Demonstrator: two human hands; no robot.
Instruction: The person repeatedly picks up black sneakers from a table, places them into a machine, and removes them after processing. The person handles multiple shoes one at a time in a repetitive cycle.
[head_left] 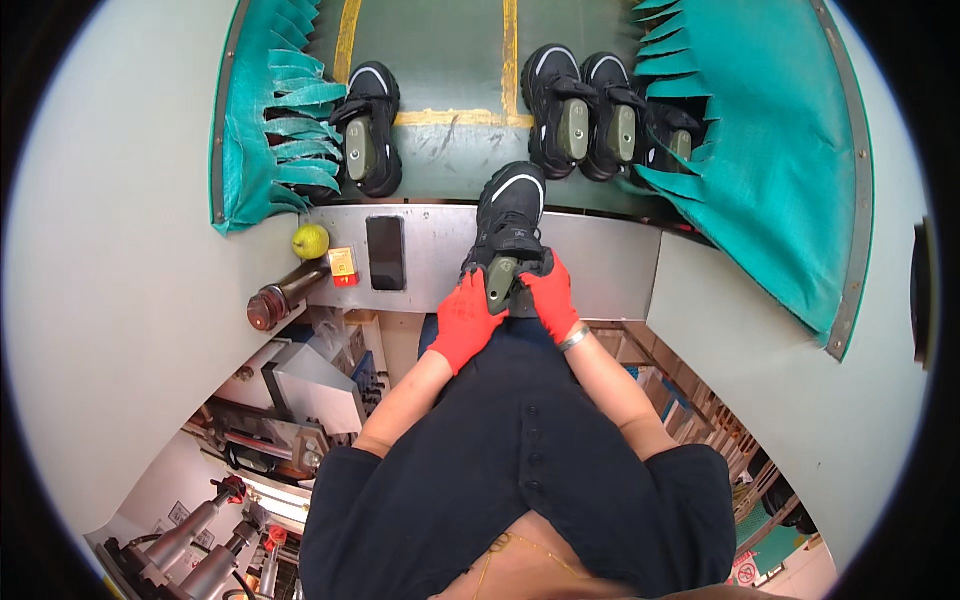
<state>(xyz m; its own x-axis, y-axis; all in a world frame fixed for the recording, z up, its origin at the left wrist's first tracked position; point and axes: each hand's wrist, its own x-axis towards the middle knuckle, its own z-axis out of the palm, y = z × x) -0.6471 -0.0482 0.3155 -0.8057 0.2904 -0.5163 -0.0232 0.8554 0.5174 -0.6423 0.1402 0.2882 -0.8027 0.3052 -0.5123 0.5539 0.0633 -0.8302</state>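
Note:
A black shoe with a pale stripe across its toe points away from me, its heel end toward my body. An olive-green shoe last fills its opening. My left hand, in a red glove, is closed on the left side of the shoe's collar. On the other side my right hand, also red-gloved, grips the collar edge near the heel. The fingertips are partly hidden behind the shoe. The shoe's toe reaches past the metal ledge over the green belt.
More lasted black shoes stand on the green belt, one at left and several at right. Slit green curtains hang at both sides. A phone, a small box, a yellow-green fruit and a brown bottle lie left.

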